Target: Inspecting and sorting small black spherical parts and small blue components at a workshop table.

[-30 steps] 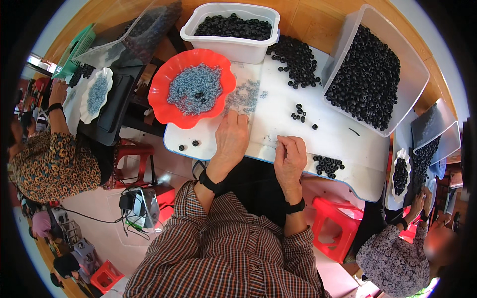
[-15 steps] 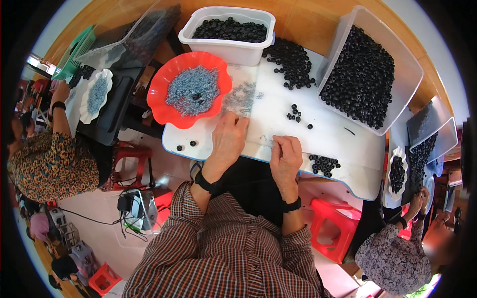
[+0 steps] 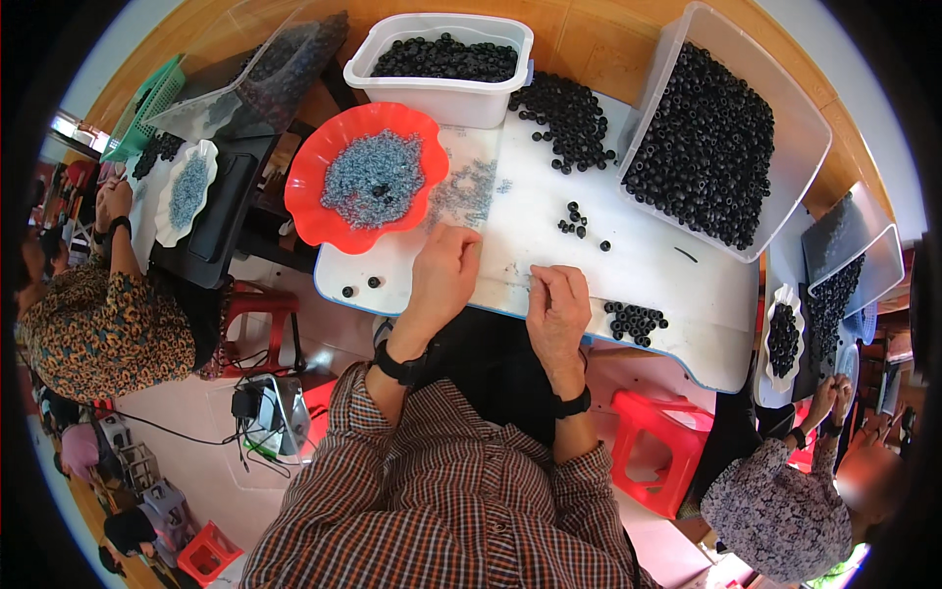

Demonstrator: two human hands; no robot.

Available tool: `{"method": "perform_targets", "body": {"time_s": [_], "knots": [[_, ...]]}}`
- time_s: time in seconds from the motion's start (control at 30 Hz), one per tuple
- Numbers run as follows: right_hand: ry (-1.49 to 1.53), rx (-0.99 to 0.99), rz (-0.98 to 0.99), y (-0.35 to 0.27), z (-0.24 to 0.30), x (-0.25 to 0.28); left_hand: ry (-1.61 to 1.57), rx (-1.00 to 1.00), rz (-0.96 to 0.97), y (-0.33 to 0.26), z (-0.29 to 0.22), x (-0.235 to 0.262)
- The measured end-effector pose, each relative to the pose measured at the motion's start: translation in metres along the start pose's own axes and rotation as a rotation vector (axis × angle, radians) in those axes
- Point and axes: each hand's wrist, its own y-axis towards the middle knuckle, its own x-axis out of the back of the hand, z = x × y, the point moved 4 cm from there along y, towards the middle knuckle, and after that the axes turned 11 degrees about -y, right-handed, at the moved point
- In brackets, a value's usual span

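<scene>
Over the front part of the white table (image 3: 653,290), my left hand (image 3: 444,280) is closed, its fingers curled together beside loose grey-blue bits (image 3: 466,191). A short way to the right, my right hand (image 3: 559,304) is closed in a pinch close to the tabletop. Whatever either hand may hold is too small or hidden to make out. Just right of that hand lies a cluster of small black ring-like parts (image 3: 636,323). A red wavy-edged bowl (image 3: 306,187) with many small grey-blue pieces (image 3: 373,177) and a few black parts stands beyond my left hand.
A white tub (image 3: 442,101) and a large clear bin (image 3: 800,147), both filled with black parts, stand at the back. Between them spreads a loose heap of black parts (image 3: 569,118). Co-workers sit at both sides; a red stool (image 3: 662,447) stands at lower right.
My left hand has turned slightly, and its fingers are drawn in closer. The right hand stays in nearly the same place, still pinched. The whole view has shifted a little.
</scene>
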Motion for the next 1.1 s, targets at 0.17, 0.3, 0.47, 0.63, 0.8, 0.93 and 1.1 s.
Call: {"method": "perform_targets", "body": {"time_s": [0.17, 0.3, 0.47, 0.63, 0.8, 0.93, 1.1], "knots": [[0.231, -0.178, 0.102, 0.000, 0.008, 0.009, -0.801, 0.614, 0.238, -0.014, -0.002, -0.005], [0.348, -0.103, 0.140, 0.001, 0.016, 0.011, -1.112, 0.778, 0.352, -0.025, -0.010, -0.028], [0.387, -0.176, 0.167, -0.002, 0.002, 0.013, -1.182, 0.820, 0.336, -0.021, -0.016, -0.043], [0.514, -0.265, 0.130, -0.001, -0.011, 0.015, -1.184, 0.756, 0.368, -0.010, -0.021, -0.055], [0.551, -0.397, 0.067, -0.004, -0.034, 0.020, -1.021, 0.667, 0.421, 0.009, -0.032, -0.068], [0.372, -0.400, 0.019, -0.005, -0.042, 0.021, -0.375, 0.234, 0.273, 0.039, -0.032, -0.072], [0.308, -0.396, 0.010, -0.005, -0.043, 0.019, -0.078, -0.020, 0.254, 0.060, -0.035, -0.091]]}}
